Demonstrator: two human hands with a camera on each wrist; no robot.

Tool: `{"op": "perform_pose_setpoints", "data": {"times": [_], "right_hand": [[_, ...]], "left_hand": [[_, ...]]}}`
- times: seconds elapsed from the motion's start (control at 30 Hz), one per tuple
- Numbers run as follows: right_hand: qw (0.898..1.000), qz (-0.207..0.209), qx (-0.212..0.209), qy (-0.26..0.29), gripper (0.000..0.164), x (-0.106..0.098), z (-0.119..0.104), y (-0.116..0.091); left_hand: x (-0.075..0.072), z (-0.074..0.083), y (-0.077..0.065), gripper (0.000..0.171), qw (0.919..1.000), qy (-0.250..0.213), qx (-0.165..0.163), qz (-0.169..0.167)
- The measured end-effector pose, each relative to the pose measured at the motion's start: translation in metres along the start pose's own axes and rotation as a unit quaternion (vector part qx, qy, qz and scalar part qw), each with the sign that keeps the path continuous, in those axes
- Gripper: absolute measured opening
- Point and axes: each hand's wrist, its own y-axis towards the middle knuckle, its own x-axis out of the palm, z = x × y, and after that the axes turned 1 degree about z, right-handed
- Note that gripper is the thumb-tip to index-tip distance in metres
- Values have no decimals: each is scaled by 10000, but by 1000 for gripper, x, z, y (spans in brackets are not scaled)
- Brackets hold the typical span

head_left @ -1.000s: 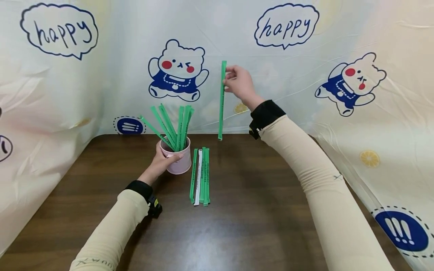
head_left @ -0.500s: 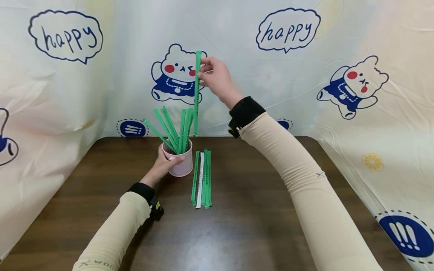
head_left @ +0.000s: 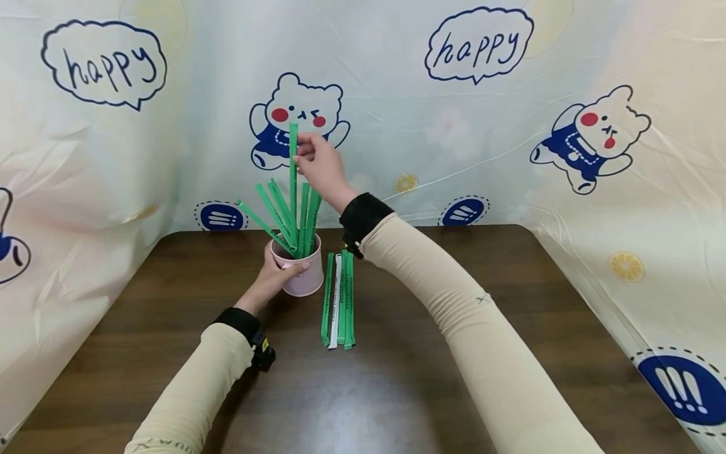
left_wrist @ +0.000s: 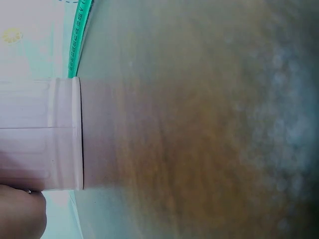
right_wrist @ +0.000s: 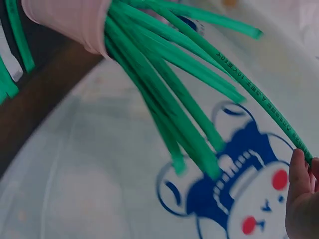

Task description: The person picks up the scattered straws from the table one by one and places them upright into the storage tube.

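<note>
In mid-frame, left of centre, the cup is pale pink and the sticks bright green with dark print, plus a white stick at lower centre. The surface is dark brown wood grain, the sleeves cream, the wristbands black. Up top, the pale backdrop carries navy-outlined, red-cheeked bears.

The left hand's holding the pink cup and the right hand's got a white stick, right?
Not quite: the stick in the right hand is green, not white, as the head view shows. The left hand does hold the pink cup.
</note>
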Motion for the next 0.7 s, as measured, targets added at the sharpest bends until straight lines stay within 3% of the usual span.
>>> {"op": "perform_pose_setpoints", "data": {"times": [0.17,0.5,0.63,0.7], "right_hand": [[9995,-181,31,-268,38,18,22,-8],[9959,-457,-27,-776,39,37,52,-26],[9966,-411,109,-708,39,42,61,-31],[9967,-422,143,-682,39,44,65,-33]], "left_hand": [[-2,-3,4,103,10000,-5,-1,-4],[-7,-33,26,102,9996,110,202,153],[-6,-35,24,102,9993,69,307,186],[-5,-26,18,102,9996,33,237,128]]}}
